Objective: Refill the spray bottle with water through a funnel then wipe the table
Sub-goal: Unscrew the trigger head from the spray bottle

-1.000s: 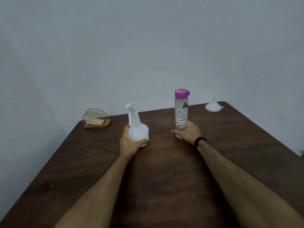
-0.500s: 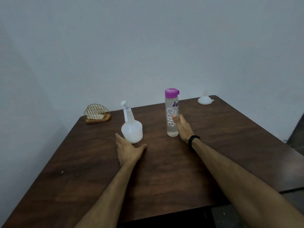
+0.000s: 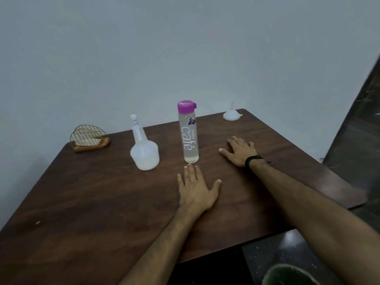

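A white spray bottle [image 3: 144, 153] with its trigger head on stands upright on the dark wooden table [image 3: 92, 202]. To its right stands a clear water bottle [image 3: 188, 134] with a purple cap and "café" lettering. A small white funnel [image 3: 232, 114] rests mouth down at the far right corner. My left hand [image 3: 195, 190] lies flat and empty on the table, just in front of the water bottle. My right hand [image 3: 239, 150], with a black band at the wrist, lies flat and empty to the right of that bottle. Neither hand touches a bottle.
A gold wire napkin holder [image 3: 89, 138] on a wooden base stands at the far left corner against the grey wall. The table's near right edge drops to a dark floor [image 3: 277, 256], where a green round rim [image 3: 287, 274] shows.
Both hands have let go of the bottles and drawn back. They now lie flat on the table, the left one shifted right, in front of the water bottle. The view has pulled back.
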Motion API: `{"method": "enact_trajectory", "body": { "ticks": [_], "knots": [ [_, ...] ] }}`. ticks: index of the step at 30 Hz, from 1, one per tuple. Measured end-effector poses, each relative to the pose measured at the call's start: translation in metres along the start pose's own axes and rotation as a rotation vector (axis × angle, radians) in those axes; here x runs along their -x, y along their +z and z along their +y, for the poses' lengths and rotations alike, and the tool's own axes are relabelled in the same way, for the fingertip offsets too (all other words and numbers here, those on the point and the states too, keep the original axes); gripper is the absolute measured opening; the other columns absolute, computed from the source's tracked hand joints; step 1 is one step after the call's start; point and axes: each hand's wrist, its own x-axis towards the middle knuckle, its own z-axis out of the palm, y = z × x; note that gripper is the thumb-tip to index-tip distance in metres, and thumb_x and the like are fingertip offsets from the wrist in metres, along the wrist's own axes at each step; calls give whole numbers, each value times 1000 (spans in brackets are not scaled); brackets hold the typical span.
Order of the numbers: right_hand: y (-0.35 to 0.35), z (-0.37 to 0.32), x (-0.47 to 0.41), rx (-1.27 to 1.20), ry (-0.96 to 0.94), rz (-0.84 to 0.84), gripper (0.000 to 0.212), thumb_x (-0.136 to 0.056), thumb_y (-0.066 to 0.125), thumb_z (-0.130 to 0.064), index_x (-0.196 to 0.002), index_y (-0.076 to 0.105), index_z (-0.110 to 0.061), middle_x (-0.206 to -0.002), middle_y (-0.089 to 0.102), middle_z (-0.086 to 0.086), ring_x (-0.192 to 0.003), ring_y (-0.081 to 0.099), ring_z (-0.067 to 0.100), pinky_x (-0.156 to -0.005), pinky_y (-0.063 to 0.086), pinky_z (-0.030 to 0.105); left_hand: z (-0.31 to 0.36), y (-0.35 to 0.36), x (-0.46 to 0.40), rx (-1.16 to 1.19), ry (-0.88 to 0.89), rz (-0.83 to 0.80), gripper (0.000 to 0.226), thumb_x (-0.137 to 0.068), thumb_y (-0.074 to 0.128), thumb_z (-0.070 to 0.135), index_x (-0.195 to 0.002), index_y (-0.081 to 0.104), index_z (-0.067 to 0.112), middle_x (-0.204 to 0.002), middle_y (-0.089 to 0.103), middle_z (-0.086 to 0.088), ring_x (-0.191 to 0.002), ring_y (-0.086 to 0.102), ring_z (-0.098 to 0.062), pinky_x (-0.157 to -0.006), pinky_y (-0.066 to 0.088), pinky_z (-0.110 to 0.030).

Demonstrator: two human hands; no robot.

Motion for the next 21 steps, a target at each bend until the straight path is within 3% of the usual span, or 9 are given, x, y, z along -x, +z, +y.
{"method": "enact_trajectory", "body": {
  "ticks": [4, 15, 21],
  "knots": [
    [-9, 40, -8, 22, 59, -37, 80, -93, 25, -73, -158, 17, -27, -167, 6, 0, -154, 5, 20, -122, 4, 50, 33, 9, -34, -40, 197, -53, 90, -95, 22, 71, -160, 5, 11, -168, -1, -7, -155, -6, -20, -124, -5, -46],
    [-5, 56, -76, 1, 95, -38, 88, -91, 23, -76, -159, 5, -23, -167, -3, 0, -154, -2, 19, -122, 0, 51, 54, 6, -156, -86, 156, -86, 92, -90, 21, 79, -160, 7, 22, -168, 0, -5, -155, -3, -21, -124, -3, -47],
    [-8, 60, -137, -259, 111, 171, 119, -77, 56, -77, -158, -8, -19, -167, -7, 7, -154, 3, 25, -122, 7, 52, 53, 20, -170, -94, 141, -27, 91, -90, 14, 79, -161, 5, 23, -168, -1, -4, -155, -4, -20, -124, -4, -46]
  ]
}}
